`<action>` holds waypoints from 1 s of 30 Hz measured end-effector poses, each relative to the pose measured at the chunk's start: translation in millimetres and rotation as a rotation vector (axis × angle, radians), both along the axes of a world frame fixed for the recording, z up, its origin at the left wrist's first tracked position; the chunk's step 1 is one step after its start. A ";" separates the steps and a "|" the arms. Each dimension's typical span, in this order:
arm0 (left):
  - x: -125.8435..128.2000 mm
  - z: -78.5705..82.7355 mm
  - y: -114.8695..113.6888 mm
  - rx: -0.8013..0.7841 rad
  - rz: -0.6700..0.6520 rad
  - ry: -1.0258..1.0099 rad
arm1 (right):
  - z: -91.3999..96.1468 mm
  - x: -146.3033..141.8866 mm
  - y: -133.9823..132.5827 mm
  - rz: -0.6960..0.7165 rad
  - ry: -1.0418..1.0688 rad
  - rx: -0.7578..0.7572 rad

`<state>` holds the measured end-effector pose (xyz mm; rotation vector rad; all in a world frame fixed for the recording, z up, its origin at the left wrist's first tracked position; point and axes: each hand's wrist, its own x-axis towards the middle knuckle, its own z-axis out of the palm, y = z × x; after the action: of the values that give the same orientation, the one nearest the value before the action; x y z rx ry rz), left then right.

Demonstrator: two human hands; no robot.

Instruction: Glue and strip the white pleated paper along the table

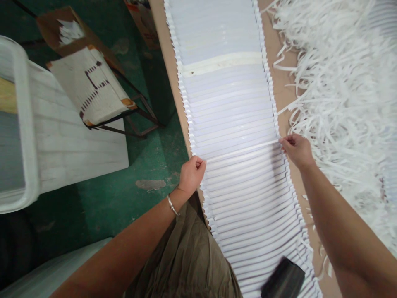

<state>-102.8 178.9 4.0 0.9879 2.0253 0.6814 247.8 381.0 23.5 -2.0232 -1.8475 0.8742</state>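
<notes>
A thin white strip (242, 151) is stretched across a long row of overlapping white sheets (226, 99). My left hand (192, 174) pinches its left end near the table edge, with a silver bangle on the wrist. At the other side of the row, my right hand (297, 150) pinches the right end between thumb and fingertips. Both edges of the sheets look notched and stepped. A wider cream band (221, 64) lies across the row farther up. On the near sheets rests a black block-like object (283, 278), whose kind I cannot make out.
A large heap of loose white strips (338, 74) covers the right of the brown table (283, 87). To the left, on the green floor (151, 153), stand a white plastic bin (31, 124), a marked white board (89, 89) on a dark metal frame, and an open cardboard box (51, 31).
</notes>
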 end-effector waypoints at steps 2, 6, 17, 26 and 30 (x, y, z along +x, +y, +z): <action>0.3 0.1 0.4 0.005 0.006 -0.001 | -5.7 1.1 0.8 0.014 -0.028 0.021; 0.5 -0.1 0.4 0.012 0.002 0.016 | -14.2 -1.1 0.2 0.012 -0.073 0.053; 0.3 -4.1 -0.9 0.029 -0.005 0.028 | -22.0 -5.4 0.6 0.025 -0.128 0.093; 1.6 -5.7 -0.4 0.000 -0.025 0.096 | -19.2 -13.8 1.3 0.081 -0.240 0.113; 2.7 -5.0 1.0 -0.035 -0.043 0.121 | -21.7 -16.0 1.2 0.103 -0.268 0.126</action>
<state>-100.2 179.9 -1.0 1.0720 2.1070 0.5736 231.9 382.2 1.8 -2.0644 -2.1047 0.5143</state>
